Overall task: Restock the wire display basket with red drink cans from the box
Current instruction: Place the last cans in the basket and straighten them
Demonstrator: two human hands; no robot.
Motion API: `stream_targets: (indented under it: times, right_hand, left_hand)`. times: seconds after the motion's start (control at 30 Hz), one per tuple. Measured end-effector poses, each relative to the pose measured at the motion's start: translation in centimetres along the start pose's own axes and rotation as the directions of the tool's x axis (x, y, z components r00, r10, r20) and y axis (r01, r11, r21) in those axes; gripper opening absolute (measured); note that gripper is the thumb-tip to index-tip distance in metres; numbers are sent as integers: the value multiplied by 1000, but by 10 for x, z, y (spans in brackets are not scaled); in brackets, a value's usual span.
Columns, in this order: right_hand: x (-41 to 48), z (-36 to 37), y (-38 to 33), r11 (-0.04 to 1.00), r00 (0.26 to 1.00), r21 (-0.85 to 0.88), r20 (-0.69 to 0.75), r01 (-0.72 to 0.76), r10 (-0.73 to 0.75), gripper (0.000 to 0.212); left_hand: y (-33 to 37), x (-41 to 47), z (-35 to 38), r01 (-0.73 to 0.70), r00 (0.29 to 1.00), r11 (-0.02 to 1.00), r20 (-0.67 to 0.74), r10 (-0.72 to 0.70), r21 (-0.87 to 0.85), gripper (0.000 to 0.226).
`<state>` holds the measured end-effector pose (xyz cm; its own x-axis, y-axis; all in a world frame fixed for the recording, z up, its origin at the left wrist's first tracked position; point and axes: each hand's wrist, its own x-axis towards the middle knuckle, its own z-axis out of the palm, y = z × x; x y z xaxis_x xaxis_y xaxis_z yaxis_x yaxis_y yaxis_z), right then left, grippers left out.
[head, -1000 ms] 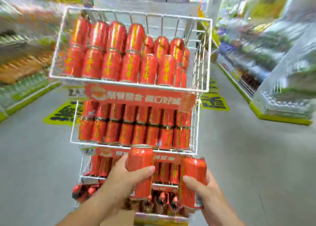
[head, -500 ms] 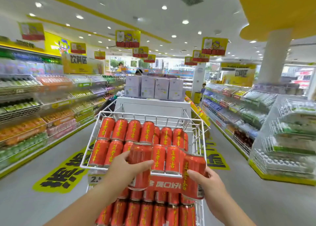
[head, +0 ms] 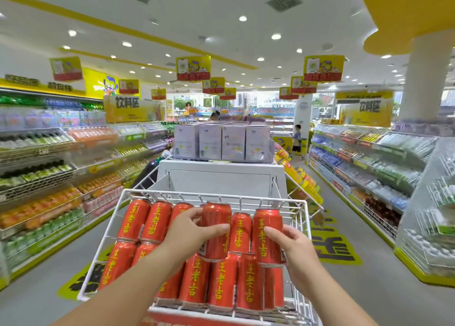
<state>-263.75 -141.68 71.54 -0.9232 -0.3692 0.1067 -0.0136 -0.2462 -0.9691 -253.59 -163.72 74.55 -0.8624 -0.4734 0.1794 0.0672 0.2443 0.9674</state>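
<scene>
Basket (head: 221, 194), white wire, stocked with red cans (head: 134, 218). Left hand (head: 189, 229) grips raised can (head: 216, 229) at 12 o'clock; right hand (head: 293, 244) grips second can (head: 267, 237) at 2 o'clock.

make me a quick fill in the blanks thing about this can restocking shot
1. The left hand grips a ___ can above the basket.
2. The right hand holds a second can near the basket's ___ wall.
3. The lettering on the stacked cans is ___.
4. The basket's wire is ___.
Missing words: red; right; yellow; white.
</scene>
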Motion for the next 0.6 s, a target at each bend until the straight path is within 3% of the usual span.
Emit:
stream_targets:
  times: [0.17,0.33,0.4,0.5,0.6]
  right_hand:
    - [36,-2,13,999,1000,44,5,-20,19,27]
    - [56,-5,26,998,1000,54,7,-30,30,39]
    - [60,-4,28,999,999,41,22,-34,33,46]
    - [65,-3,33,1000,1000,26,15,-4,3,38]
    - [72,-5,41,1000,1000,6,-16,20,-20,49]
  left_hand:
    - [-8,22,17,-15,1000,1000,-23,15,7,42]
    - [-10,31,30,-56,997,997,-43,58,52,35]
    - [-11,35,33,-107,992,984,-50,115,143,39]
    - [-15,39,37,-195,977,941,-28,211,275,35]
    - [-17,38,43,-214,968,866,-22,250,452,44]
